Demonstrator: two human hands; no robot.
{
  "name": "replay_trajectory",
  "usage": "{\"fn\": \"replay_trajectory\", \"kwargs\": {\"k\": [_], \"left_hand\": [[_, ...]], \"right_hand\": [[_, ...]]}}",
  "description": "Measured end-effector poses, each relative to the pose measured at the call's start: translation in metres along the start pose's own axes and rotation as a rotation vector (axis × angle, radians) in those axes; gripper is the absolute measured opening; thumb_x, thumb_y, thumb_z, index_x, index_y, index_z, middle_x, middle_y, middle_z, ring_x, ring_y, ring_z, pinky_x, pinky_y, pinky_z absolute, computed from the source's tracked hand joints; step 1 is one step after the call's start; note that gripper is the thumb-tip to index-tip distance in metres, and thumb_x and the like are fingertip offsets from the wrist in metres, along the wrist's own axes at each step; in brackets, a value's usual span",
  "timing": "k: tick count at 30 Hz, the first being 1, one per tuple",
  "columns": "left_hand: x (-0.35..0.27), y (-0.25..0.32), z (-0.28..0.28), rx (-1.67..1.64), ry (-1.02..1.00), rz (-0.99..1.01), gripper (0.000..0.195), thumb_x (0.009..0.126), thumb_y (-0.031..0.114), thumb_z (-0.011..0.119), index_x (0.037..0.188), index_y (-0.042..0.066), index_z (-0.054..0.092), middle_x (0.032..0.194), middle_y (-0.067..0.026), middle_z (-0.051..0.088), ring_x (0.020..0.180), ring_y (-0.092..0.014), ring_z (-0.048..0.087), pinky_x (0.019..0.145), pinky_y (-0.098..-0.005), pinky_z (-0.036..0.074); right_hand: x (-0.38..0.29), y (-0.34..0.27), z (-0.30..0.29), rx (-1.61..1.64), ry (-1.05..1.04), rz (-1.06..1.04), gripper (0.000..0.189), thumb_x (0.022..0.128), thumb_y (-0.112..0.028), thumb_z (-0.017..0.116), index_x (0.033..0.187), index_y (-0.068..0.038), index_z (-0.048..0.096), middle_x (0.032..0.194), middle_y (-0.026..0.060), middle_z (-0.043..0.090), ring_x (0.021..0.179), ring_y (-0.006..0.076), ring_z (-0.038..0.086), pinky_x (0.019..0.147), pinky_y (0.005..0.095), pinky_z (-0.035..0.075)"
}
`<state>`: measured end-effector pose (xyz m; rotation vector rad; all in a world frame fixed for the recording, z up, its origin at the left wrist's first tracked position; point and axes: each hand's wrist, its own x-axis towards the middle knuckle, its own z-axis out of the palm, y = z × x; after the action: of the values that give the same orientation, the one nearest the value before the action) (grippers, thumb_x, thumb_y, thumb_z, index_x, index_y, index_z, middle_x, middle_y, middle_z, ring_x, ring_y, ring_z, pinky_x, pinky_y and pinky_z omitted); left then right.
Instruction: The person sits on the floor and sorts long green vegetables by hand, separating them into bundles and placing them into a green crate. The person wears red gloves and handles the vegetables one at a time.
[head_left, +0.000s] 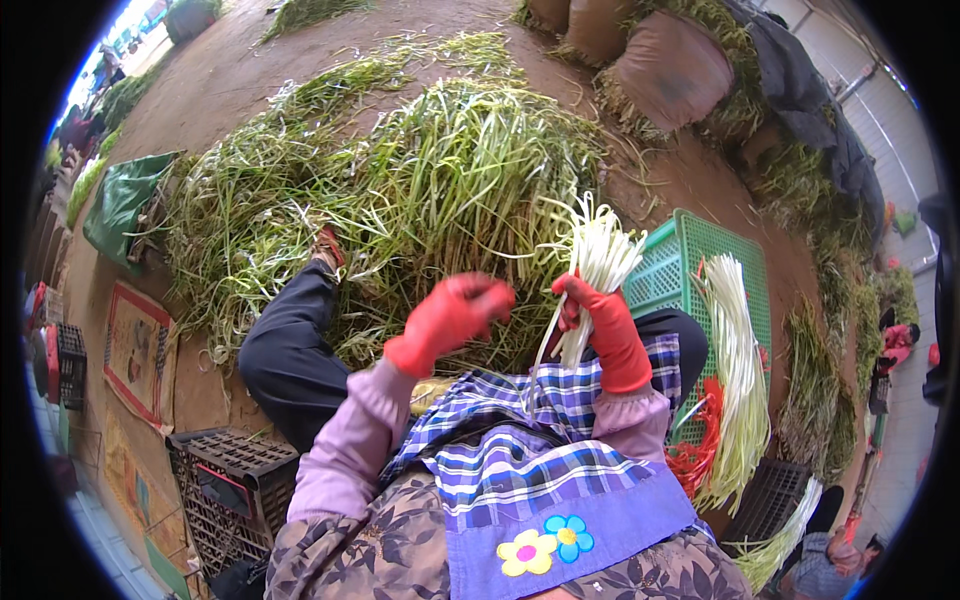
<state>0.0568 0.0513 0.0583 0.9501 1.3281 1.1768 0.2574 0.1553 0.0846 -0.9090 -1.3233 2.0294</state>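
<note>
My right hand (600, 319), in a red rubber glove, is closed around a bunch of long white-and-pale-green stalks (600, 244), which look like blanched chives. The bunch stands nearly upright above my lap, and one loose stalk hangs below the hand. My left hand (469, 311), gloved in red too, is raised to the left of the bunch and apart from it. Motion blurs its curled fingers, so whether they hold anything cannot be made out. Just beyond both hands spreads a large heap of green leafy stalks (457, 172), with drier, tangled leaves at its left.
To my right, an upturned green plastic crate (724, 232) bears a long pale bundle (727, 382) and red ties (694, 450). A black plastic crate (232, 480) stands at my left. Stuffed sacks (675, 71) lie at the far right. Other people sit along the right rim.
</note>
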Motion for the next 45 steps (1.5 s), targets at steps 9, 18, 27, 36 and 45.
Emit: {"fn": "replay_trajectory", "kwargs": {"k": [9, 18, 27, 36, 45], "left_hand": [[0.035, 0.011, 0.023, 0.001, -0.186, 0.005, 0.061, 0.095, 0.058, 0.039, 0.106, 0.003, 0.064, 0.086, -0.0055, 0.069, 0.055, -0.009, 0.056, 0.051, -0.021, 0.045], [-0.021, 0.035, 0.046, 0.256, -0.249, 0.091, 0.028, 0.095, 0.033, 0.055, 0.099, 0.008, 0.068, 0.068, -0.0007, 0.064, 0.061, -0.007, 0.058, 0.059, -0.024, 0.048], [0.083, -0.046, -0.036, -0.005, 0.264, 0.176, 0.021, 0.09, 0.025, 0.065, 0.1, 0.007, 0.067, 0.078, -0.0017, 0.067, 0.06, -0.007, 0.053, 0.054, -0.023, 0.044], [0.169, -0.165, -0.13, 0.582, 0.706, 0.019, 0.023, 0.079, 0.027, 0.073, 0.088, 0.005, 0.069, 0.09, -0.0125, 0.068, 0.084, -0.028, 0.065, 0.077, -0.0361, 0.051], [0.093, -0.007, -0.109, -0.124, 0.703, 0.578, 0.011, 0.086, 0.008, 0.066, 0.095, 0.002, 0.063, 0.086, -0.0045, 0.068, 0.074, -0.009, 0.063, 0.068, -0.0216, 0.049]], "right_hand": [[-0.005, 0.0, -0.003, -0.01, 0.171, -0.009, 0.028, 0.089, -0.031, 0.064, 0.093, -0.003, 0.065, 0.06, 0.0006, 0.05, 0.05, 0.0134, 0.053, 0.049, 0.0262, 0.045], [0.01, -0.001, -0.02, 0.498, -0.048, -0.366, 0.052, 0.091, -0.044, 0.058, 0.122, -0.002, 0.05, 0.076, -0.0028, 0.049, 0.053, 0.0063, 0.04, 0.05, 0.0229, 0.036], [0.019, 0.009, 0.0, 0.403, 0.173, -0.263, 0.03, 0.095, -0.024, 0.055, 0.117, -0.003, 0.056, 0.086, 0.0079, 0.063, 0.082, 0.02, 0.062, 0.077, 0.0371, 0.051], [0.051, 0.012, -0.029, 0.826, -0.218, -0.373, 0.033, 0.102, -0.026, 0.04, 0.125, -0.007, 0.055, 0.059, -0.0066, 0.029, 0.048, 0.0054, 0.03, 0.05, 0.0232, 0.033], [0.07, -0.002, 0.03, 0.55, -0.004, -0.202, 0.032, 0.096, -0.03, 0.054, 0.116, -0.005, 0.056, 0.057, -0.0051, 0.029, 0.048, 0.0069, 0.033, 0.049, 0.0252, 0.036]]}}
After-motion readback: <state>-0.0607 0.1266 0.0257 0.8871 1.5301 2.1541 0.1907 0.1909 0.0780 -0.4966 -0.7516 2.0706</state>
